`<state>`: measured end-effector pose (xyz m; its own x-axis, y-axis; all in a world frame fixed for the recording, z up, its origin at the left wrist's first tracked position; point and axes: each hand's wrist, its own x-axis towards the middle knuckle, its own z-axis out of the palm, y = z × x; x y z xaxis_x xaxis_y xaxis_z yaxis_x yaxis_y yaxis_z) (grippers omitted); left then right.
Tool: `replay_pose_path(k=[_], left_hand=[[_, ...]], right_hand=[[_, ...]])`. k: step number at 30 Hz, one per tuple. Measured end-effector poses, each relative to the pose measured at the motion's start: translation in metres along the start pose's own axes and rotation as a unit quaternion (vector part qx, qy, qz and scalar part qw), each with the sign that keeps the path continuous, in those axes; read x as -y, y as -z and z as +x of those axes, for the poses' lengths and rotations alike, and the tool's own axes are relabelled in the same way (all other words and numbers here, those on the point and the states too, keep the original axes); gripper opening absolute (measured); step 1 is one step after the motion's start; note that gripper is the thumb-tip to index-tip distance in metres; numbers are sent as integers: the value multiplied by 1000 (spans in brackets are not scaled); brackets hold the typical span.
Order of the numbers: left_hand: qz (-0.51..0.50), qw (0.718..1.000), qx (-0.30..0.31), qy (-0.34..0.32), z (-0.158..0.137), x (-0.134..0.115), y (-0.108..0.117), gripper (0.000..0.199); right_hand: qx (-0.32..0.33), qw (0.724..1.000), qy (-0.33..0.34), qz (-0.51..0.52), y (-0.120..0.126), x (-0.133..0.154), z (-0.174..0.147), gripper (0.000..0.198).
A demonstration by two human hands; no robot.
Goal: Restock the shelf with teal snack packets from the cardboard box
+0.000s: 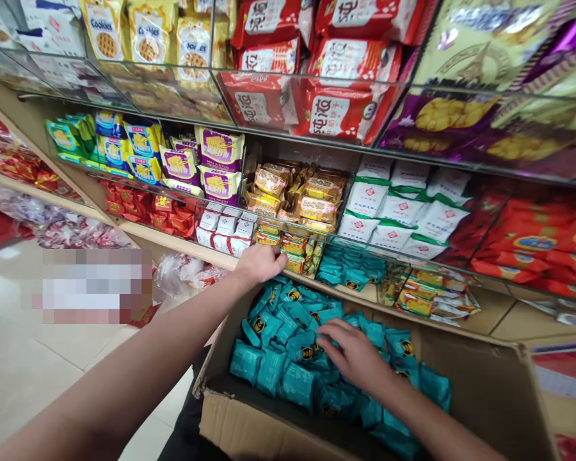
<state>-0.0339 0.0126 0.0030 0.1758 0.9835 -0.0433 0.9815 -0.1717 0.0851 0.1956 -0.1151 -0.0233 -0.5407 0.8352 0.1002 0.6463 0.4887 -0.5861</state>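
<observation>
My right hand (352, 353) reaches into an open cardboard box (249, 419), low over a heap of small teal snack packets (288, 326). Its fingers are stretched forward with the thumb apart, and no packet shows clearly in them. Whether the fingertips touch the packets I cannot tell. At the box's far left corner, beside the shelf's front edge, is my left hand (262, 262). Its fingers are curled down and partly hidden, so what they hold is unclear. More teal packets (350, 266) lie in a low shelf compartment just beyond the box.
Clear-fronted shelves hold white-and-green packets (396, 208), brown-wrapped snacks (300, 192), purple-and-yellow biscuits (221, 160) and red milk biscuit packs (338, 109). Yellow-green packets (432, 294) lie right of the teal ones. Bagged goods (187, 272) stand by the tiled floor (52, 365) on the left.
</observation>
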Motion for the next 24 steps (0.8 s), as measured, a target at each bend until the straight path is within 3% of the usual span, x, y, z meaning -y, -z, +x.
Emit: replay_pose_path(k=[4,8,13,16,21,24], left_hand=[[4,1000,-4,9,-2,0,1,46],[4,1000,-13,3,-5,1,3,47],[-3,1000,-20,6,-2,4,2,47],[-8,1000,-21,7,0,6,-1,47],[-20,999,-31,-7,-1,6,3,46],[-25,997,-55,-50,-13,-3,12,41]], right_hand=[[-51,991,-115,38,-74,-25,35,31],[-84,985,-146,47,-97,-37,64,38],[-133,974,-141,120,-69,-29,38,15],[-181,948,-167,201,-43,-26,6,24],[-283,851,-246,367,-14,-14,-37,36],[-318,806,-254,431,-9,-5,-53,37]])
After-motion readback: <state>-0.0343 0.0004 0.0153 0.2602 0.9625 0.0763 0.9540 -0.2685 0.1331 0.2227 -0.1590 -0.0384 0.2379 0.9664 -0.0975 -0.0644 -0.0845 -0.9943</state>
